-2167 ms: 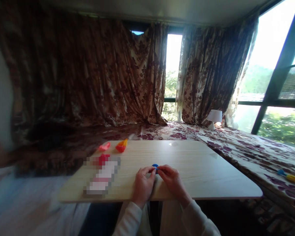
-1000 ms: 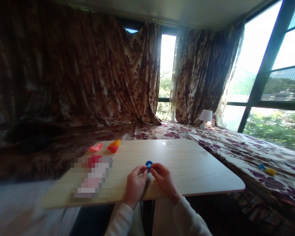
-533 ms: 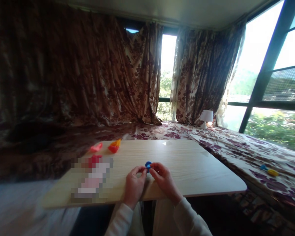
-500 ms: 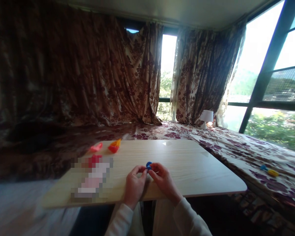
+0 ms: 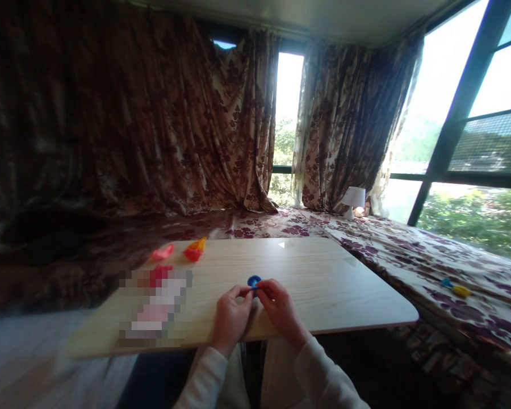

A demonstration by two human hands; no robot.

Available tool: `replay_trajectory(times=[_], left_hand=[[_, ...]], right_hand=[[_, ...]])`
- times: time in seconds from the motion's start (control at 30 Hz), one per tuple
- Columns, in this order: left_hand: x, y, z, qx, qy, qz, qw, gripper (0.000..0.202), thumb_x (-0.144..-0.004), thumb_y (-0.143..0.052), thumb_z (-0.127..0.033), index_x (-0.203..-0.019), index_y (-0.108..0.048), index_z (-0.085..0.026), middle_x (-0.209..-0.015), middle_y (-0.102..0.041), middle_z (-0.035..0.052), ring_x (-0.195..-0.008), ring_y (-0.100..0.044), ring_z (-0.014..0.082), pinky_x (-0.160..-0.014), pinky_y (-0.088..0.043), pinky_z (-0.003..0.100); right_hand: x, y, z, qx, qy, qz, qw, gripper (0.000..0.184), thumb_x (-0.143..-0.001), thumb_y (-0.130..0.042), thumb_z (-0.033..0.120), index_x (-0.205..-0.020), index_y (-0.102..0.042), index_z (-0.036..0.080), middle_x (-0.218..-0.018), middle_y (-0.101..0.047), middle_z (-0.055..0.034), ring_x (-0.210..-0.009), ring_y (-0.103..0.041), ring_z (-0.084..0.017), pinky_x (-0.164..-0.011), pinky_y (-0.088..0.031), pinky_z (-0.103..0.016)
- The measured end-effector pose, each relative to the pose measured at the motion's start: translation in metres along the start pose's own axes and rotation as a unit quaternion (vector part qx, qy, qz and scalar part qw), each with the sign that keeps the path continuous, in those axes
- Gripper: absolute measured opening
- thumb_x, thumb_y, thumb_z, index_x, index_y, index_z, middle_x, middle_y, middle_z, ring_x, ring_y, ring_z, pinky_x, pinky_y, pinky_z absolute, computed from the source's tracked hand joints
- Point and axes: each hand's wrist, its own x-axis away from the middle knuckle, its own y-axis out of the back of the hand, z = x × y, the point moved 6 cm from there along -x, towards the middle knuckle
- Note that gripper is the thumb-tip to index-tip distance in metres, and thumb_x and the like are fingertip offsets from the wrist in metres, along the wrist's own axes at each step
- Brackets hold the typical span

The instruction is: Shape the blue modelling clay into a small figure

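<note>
A small blue balloon (image 5: 254,280) is pinched between the fingertips of both hands over the near edge of a light wooden table (image 5: 323,284). My left hand (image 5: 230,316) grips it from the left, fingers curled. From the right, my right hand (image 5: 281,309) closes on the same piece. Only the balloon's rolled blue rim shows above my fingers; the rest is hidden between them.
A pink balloon (image 5: 162,251), an orange balloon (image 5: 195,250) and a red balloon (image 5: 159,272) lie at the table's far left, beside a blurred-out packet (image 5: 153,309). Floral bedding (image 5: 409,250) surrounds the table, with a white lamp (image 5: 352,200) and two small blue and yellow balloons (image 5: 455,287) on it.
Both hands stay pinched on the blue balloon with only small finger shifts. The view has drifted slightly, so the table sits a little lower and further left.
</note>
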Motion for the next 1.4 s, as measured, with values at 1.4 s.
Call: replay_trajectory(times=[1.4], left_hand=[[0.001, -0.001, -0.005, 0.039, -0.025, 0.014, 0.999, 0.022, -0.075, -0.055, -0.026, -0.089, -0.069, -0.018, -0.085, -0.072, 0.005, -0.081, -0.066, 0.0188, -0.079, -0.05, 0.029]], right_hand=[[0.0, 0.001, 0.002, 0.008, -0.01, -0.015, 1.0, 0.009, -0.073, -0.061, 0.021, -0.081, -0.064, 0.018, -0.075, -0.065, -0.0026, -0.067, -0.061, -0.016, -0.058, -0.05, -0.025]])
